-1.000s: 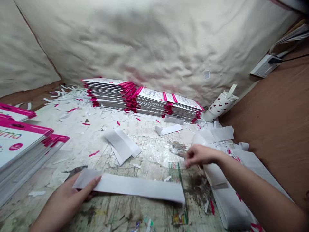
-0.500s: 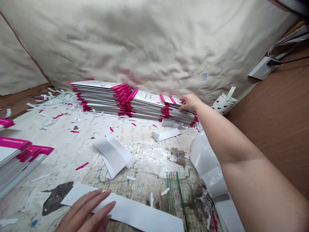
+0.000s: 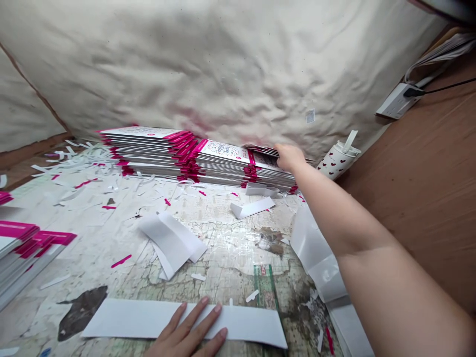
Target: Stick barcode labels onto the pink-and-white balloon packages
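My right hand (image 3: 288, 157) reaches far forward to the right end of a low stack of white and pink printed sheets (image 3: 226, 161) against the back wall, and its fingers grip the top sheets, lifting their edge slightly. My left hand (image 3: 191, 333) lies flat with fingers spread on a long white paper strip (image 3: 134, 319) at the near edge of the worn table (image 3: 223, 243). A second, taller stack of the same sheets (image 3: 148, 146) stands just left of the first.
More pink-edged sheets (image 3: 22, 243) are piled at the left edge. Folded white strips (image 3: 171, 240) and paper scraps litter the table. A white bottle with red hearts (image 3: 338, 158) leans at the back right. A power strip (image 3: 396, 101) lies on the brown surface.
My right hand went from the table's right side out to the far stack and now lifts its top sheets. My left hand slid rightward along the long strip and flattened on it.
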Tool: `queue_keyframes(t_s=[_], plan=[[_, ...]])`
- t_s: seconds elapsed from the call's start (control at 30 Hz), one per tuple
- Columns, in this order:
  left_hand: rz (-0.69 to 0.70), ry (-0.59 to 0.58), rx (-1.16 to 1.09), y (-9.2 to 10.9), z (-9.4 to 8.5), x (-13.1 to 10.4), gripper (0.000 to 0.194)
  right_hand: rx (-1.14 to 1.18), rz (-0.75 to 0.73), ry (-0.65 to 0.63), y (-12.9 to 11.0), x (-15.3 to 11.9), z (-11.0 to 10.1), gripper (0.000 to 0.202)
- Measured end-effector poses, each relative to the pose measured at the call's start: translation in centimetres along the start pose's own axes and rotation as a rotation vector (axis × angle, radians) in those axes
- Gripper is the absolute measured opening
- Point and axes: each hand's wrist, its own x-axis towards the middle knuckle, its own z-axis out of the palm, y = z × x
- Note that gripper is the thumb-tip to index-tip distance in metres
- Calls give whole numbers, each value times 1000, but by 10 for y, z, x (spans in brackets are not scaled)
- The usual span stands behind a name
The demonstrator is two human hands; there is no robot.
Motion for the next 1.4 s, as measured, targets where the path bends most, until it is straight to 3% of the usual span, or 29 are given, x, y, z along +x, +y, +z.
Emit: queue_keyframes(t_s=[0.1, 0.17, 0.23, 0.33, 0.37, 0.43, 0.5, 0.57, 0.63, 0.73, 0.8, 0.87, 0.97, 1.07, 1.27, 1.33, 1.4], plan=[[-92, -60, -42, 10, -17, 13, 52, -29, 78, 63, -7, -10, 4, 35], [-247, 8, -193, 14, -31, 19, 51, -25, 103, 107, -9, -21, -6, 35], [-554, 105, -492, 10, -44, 23, 45, 33, 26, 199, -14, -43, -26, 37], [-1012, 180, -1210, -11, -63, 33, 39, 220, -284, 328, -38, -108, -63, 35], [-1069, 188, -1473, -19, -69, 39, 43, 277, -389, 323, -49, -137, -74, 33], [-1010, 143, -1913, -32, -80, 54, 49, 383, -667, 249, -71, -197, -90, 30], [-903, 54, -2142, -34, -87, 68, 52, 509, -865, 206, -87, -250, -94, 36], [-866, 114, -2132, -24, -91, 77, 48, 672, -769, 274, -92, -286, -89, 45], [-866, 316, -1968, -6, -90, 77, 41, 948, -463, 374, -90, -307, -78, 45], [-827, 470, -1730, 24, -87, 66, 29, 1398, -130, 284, -91, -325, -62, 37], [-765, 467, -1588, 40, -87, 59, 28, 1567, -74, 179, -100, -336, -56, 26], [-693, 473, -1414, 51, -91, 57, 42, 1633, -28, 172, -113, -346, -53, 24], [-590, 556, -1231, 60, -99, 60, 80, 1685, -56, 210, -129, -355, -54, 50], [-517, 661, -1174, 64, -102, 65, 96, 1760, -117, 238, -134, -358, -54, 72], [-605, 796, -1280, 61, -105, 63, 90, 1765, -1, 250, -131, -360, -53, 88], [-583, 864, -1269, 62, -112, 64, 83, 1779, 18, 264, -135, -360, -57, 81], [-557, 846, -1191, 66, -122, 69, 61, 1759, 23, 328, -141, -358, -62, 65]])
